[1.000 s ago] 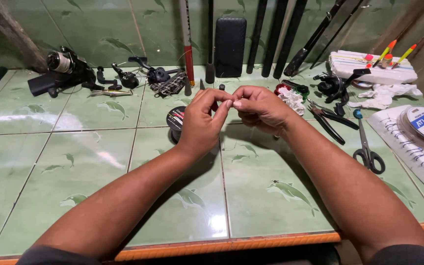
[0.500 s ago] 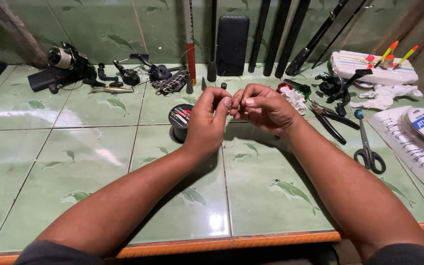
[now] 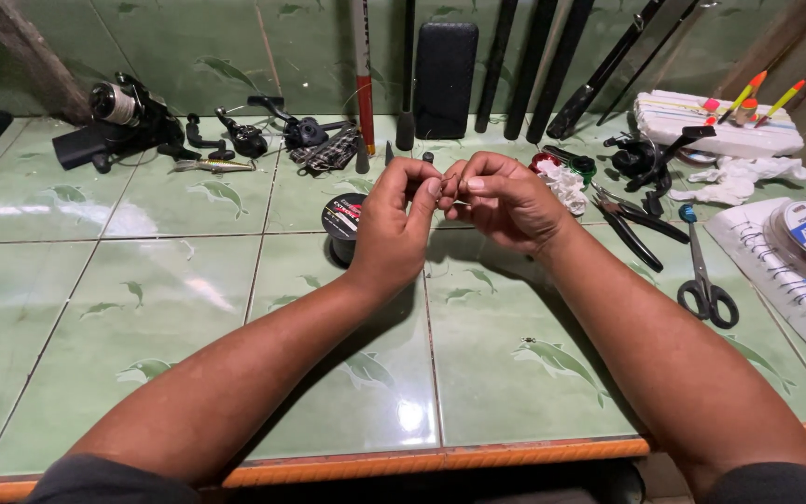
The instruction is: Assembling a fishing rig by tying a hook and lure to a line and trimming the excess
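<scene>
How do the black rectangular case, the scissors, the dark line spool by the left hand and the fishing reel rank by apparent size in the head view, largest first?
1. Black rectangular case
2. Fishing reel, roughly alike with the case; unsure
3. Scissors
4. Dark line spool, partly hidden behind the left hand

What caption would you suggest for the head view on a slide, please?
Left hand and right hand pinch something tiny above a green tiled floor, beside a black line spool, scissors and pliers.

Glossy green tiles with fish motifs are covering the surface and running up the wall behind; light is glaring off them, and an orange strip is edging the near edge.
</scene>
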